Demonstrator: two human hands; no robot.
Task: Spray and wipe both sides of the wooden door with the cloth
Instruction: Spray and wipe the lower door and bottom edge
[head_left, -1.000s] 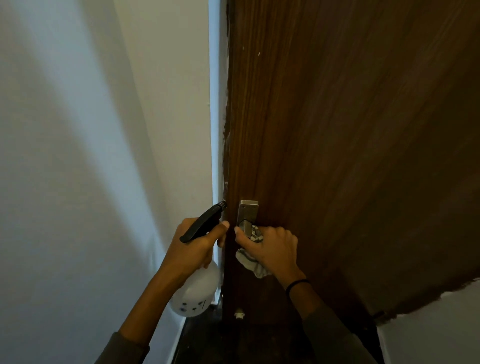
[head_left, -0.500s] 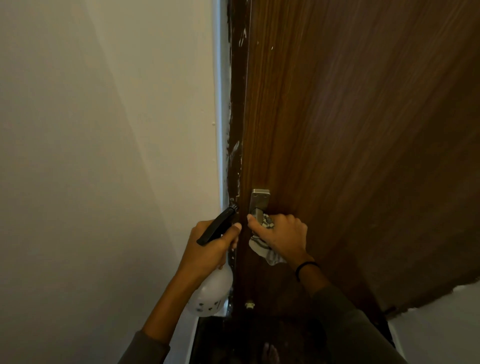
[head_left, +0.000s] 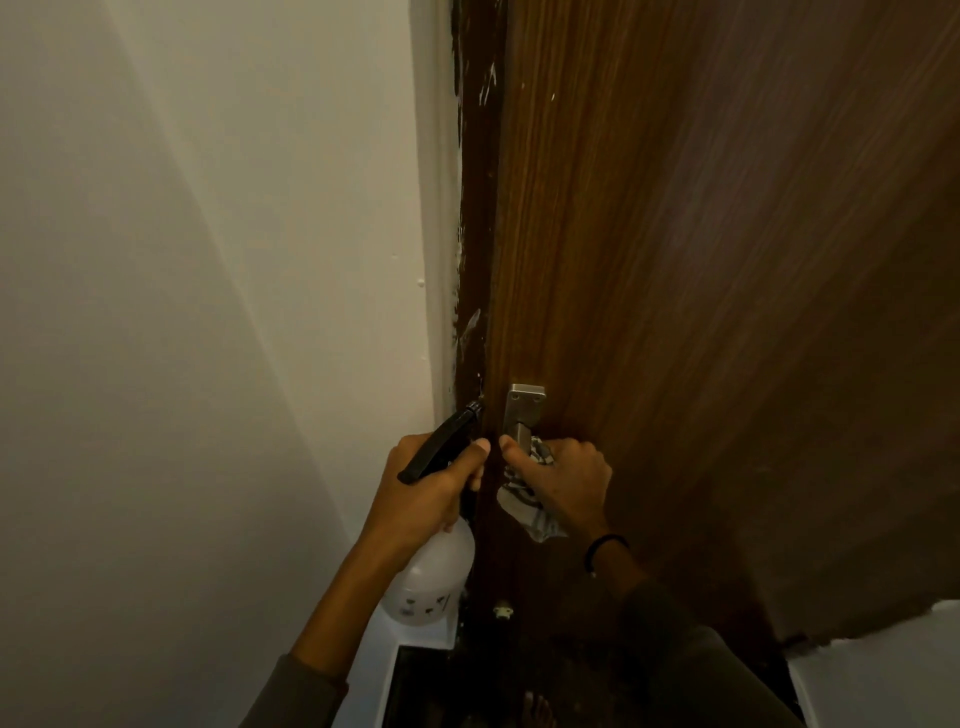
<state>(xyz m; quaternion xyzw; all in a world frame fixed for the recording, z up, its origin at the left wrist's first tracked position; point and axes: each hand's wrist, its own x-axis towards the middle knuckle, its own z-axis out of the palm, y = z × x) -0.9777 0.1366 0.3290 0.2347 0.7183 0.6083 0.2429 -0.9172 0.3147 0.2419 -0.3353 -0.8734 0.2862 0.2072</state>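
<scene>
Head: scuffed dk woodgrain door

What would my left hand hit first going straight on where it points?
Probably the wooden door, at its dark edge; the spray bottle in the left hand has its nozzle nearly there, though depth is unclear.

Pale wall, white door frame beside it, dark floor below
</scene>
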